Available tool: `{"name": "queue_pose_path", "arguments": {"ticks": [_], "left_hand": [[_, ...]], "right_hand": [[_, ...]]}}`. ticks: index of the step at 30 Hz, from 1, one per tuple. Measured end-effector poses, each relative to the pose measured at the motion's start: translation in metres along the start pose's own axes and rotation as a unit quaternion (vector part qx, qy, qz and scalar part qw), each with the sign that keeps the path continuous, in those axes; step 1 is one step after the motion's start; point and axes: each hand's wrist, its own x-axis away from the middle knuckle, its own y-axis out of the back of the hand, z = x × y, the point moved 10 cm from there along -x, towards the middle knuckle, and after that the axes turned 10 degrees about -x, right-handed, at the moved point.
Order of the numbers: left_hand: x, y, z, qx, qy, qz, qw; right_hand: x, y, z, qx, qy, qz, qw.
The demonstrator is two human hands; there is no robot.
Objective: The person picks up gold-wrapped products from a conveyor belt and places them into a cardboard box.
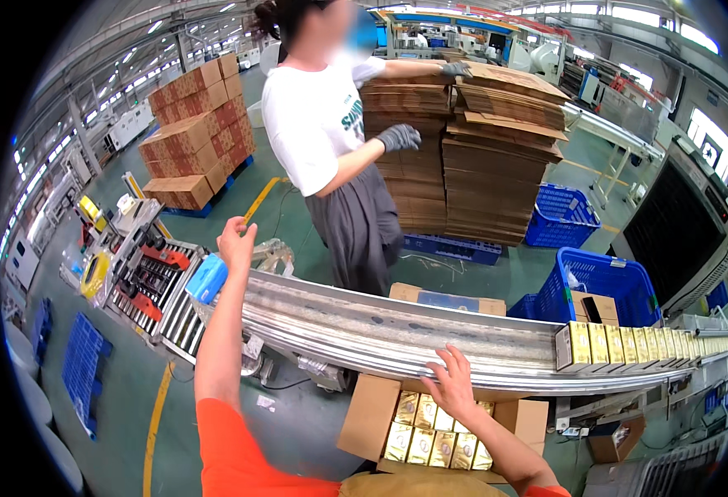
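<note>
My left hand (236, 241) is stretched out over the left end of a curved metal conveyor (380, 327), fingers loose and holding nothing, just above a blue part (207, 278) of the machine. My right hand (452, 386) is spread flat at the conveyor's near edge, above an open cardboard box (369, 417) partly filled with gold packs (420, 445). It grips nothing. A row of gold packs (629, 345) stands on the conveyor at the right, apart from both hands.
Across the conveyor a person in a white shirt and grey gloves (399, 137) handles a tall stack of flat cardboard (496, 157). Blue crates (604, 286) stand on the right, a roller taping machine (144, 277) on the left, and stacked cartons on a pallet (194, 132) behind it.
</note>
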Motion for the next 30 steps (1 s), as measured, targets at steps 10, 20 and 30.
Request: {"name": "queue_pose_path", "arguments": {"ticks": [10,20,30], "left_hand": [[-0.079,-0.055,-0.006,-0.090,0.042,0.004,0.995],[-0.102,-0.143,0.120,-0.005,0.224,0.111,0.968],[-0.092,-0.170,0.147,0.158,0.346,0.051,0.923]], "right_hand": [[-0.015,-0.055,-0.032,0.034,-0.076,0.012,0.996],[-0.024,-0.049,-0.053,0.078,-0.162,-0.055,0.982],[-0.013,-0.043,-0.059,0.064,-0.186,-0.069,0.978]]}}
